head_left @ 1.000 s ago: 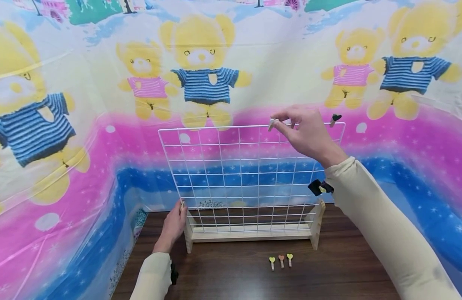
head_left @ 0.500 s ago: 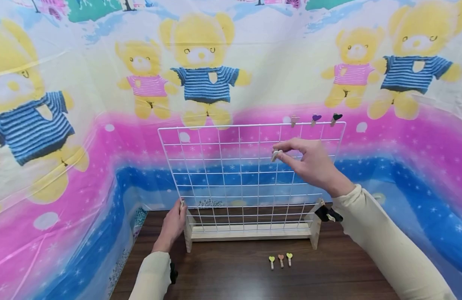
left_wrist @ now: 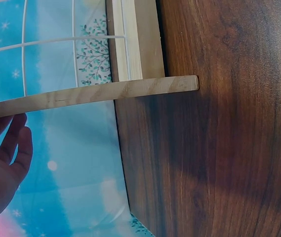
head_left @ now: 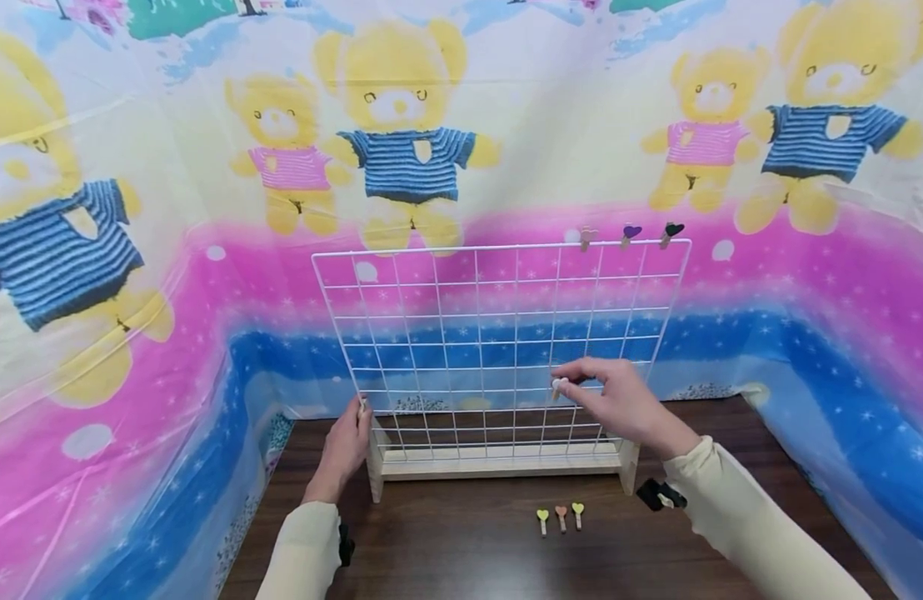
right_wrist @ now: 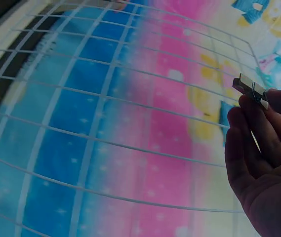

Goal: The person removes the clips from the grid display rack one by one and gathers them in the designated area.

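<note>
A white wire grid (head_left: 476, 333) stands upright in a wooden base (head_left: 506, 468). In the head view my left hand (head_left: 347, 440) grips the base's left side post; in the left wrist view its fingers (left_wrist: 22, 143) lie against that wooden post (left_wrist: 130, 89). My right hand (head_left: 615, 396) pinches a small wooden clothespin (head_left: 558, 387) with a white heart, in front of the grid's lower right part. The right wrist view shows this clothespin (right_wrist: 251, 88) between thumb and fingertips. Clipped along the grid's top right are a pale pink (head_left: 587, 238), a purple (head_left: 631, 235) and a dark green heart clothespin (head_left: 671, 234).
Three heart clothespins lie on the dark wooden table (head_left: 446, 542) before the base: a yellow-green one (head_left: 542, 521), an orange one (head_left: 561, 518) and a yellow one (head_left: 578, 514). A cloth (head_left: 551, 133) printed with bears hangs behind and around the table.
My right hand has come down from the grid's top edge to its lower right part, still pinching the white heart clothespin. My left hand stays at the side post.
</note>
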### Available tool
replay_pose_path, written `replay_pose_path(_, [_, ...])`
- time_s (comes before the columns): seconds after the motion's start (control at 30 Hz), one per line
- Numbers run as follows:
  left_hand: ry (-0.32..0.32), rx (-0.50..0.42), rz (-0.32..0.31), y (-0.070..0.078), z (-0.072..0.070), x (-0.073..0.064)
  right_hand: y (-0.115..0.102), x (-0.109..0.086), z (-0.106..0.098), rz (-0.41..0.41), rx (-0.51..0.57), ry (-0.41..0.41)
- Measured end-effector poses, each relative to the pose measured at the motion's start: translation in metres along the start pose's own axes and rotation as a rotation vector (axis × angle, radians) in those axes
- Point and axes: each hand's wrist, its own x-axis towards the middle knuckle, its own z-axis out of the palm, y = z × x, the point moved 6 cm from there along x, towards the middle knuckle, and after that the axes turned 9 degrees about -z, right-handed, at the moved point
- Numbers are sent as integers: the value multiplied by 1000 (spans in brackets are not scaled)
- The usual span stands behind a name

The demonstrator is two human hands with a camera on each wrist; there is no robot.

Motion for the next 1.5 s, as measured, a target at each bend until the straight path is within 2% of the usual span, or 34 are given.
replay_pose_path(0.1, [-6,6,-4,0,0,0,15,-13,18,44,67,-30])
replay_pose_path(0.23, [-8,5,-11,1,-1,0,30,-27,40,73,96,-62])
replay_pose_path(0.53, [-8,1,-28,0,0,0,61,-58,75,203,76,-116])
replay_pose_path(0.87, [2,-3,4,2,-1,0,112,-100,109,214,96,-119])
replay_pose_path(1.0, [8,2,-4,-1,0,1,135,-118,120,250,117,-122])
replay_pose_path(1.17, [9,5,-8,-1,0,1,158,-137,129,342,129,-133])
replay_pose_path(1.33, [3,1,-13,0,-1,0,177,-153,137,399,168,-136])
replay_pose_path(1.5, [-6,2,0,1,-2,-1,193,-168,143,441,158,-132])
